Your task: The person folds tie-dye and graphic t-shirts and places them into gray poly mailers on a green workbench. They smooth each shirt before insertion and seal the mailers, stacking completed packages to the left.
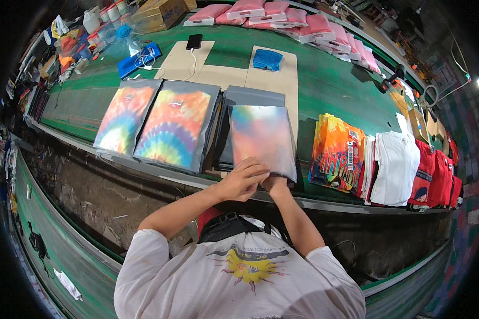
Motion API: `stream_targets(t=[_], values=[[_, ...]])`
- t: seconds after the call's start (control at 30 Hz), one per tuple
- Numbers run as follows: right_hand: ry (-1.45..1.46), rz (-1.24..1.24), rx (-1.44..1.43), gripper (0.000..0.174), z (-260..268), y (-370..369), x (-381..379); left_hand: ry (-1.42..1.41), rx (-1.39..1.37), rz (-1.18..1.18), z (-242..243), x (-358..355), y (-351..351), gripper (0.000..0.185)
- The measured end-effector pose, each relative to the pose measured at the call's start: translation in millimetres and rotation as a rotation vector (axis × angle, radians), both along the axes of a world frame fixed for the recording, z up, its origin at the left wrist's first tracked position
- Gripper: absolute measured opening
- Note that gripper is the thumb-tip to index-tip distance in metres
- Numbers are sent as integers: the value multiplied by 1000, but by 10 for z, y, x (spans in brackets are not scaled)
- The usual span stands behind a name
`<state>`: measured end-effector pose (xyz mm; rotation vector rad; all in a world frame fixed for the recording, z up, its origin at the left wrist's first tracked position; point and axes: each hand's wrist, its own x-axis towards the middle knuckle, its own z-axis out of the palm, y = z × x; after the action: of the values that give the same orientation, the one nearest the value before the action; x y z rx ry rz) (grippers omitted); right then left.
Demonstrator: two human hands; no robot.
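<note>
A folded tie-dye garment in a frosted plastic bag [263, 139] lies before me, its colours blurred by the film. My left hand [245, 179] is curled over the bag's near edge, fingertips and thumb pinching around the film. Beside it, my right hand [275, 183] reaches in at the same edge; its fingers are hidden by the bag and the garment. Under this bag is a stack of grey plastic bags [255, 95]. To the left, two stacks carry bagged tie-dye garments, one nearer [175, 127] and one farther left [125, 115].
Folded shirts stand at right: orange printed [337, 153], white [397, 167] and red [441, 175]. Pink bagged garments [319, 28] line the back of the green table [339, 95]. A phone [194, 41] on a cable, a blue cloth [268, 60] and a small fan [123, 32] lie beyond the stacks.
</note>
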<state>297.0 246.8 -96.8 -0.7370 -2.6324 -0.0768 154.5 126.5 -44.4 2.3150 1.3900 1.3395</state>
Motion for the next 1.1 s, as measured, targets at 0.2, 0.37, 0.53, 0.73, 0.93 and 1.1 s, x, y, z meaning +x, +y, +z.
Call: stream_targets(t=[0.2,0.37,0.53,0.73,0.93,1.1], values=[[-149,-77,-415,67,-82,-345,196,-135,-331,495,-498,-180,-243,42],[-27,-73,-510,68,-341,-309,175,-347,-927,585,-710,-380,-319,46],[-47,-54,-497,72,-260,-325,240,-866,-1108,396,-648,-416,-303,45],[108,123,-404,35,-73,-729,536,-887,-1205,318,-661,-375,-395,33],[198,391,-179,20,-3,-731,262,-996,-1266,315,-532,-262,-341,22],[181,436,19,24,-50,-622,191,-1001,-1283,326,-471,-248,-250,25]])
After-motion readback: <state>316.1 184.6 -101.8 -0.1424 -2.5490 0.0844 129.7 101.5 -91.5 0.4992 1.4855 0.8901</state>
